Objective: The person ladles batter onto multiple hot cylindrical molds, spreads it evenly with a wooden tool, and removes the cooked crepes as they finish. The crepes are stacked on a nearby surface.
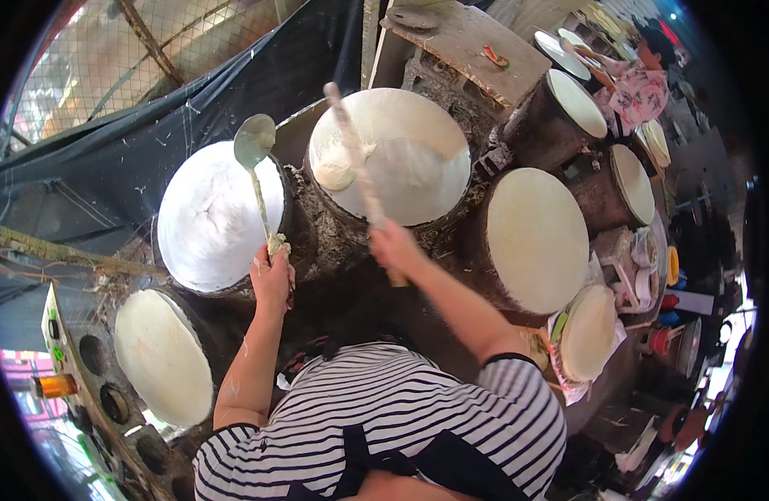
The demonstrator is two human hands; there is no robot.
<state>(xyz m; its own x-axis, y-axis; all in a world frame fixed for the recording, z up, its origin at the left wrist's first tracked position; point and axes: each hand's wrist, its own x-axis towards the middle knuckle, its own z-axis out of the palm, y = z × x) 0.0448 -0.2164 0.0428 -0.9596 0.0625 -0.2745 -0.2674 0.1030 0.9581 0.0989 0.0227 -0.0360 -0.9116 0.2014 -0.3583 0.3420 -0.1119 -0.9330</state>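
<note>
Your left hand (272, 284) grips a ladle (255, 140), your right hand (396, 249) a wooden stick (360, 167), seemingly spreading the doughy lump (332, 171) ahead, next needing even strokes.

We've got a dough lump (332, 171) on the L side of the mid griddle (426, 171), a board (463, 50) behind it, the L griddle (192, 234) w/ a tarp (234, 96) behind, the front-L griddle (163, 359) btwn us & some blocks (132, 430), the R griddle (539, 242), & a co-worker (639, 93) far back-R.
</note>
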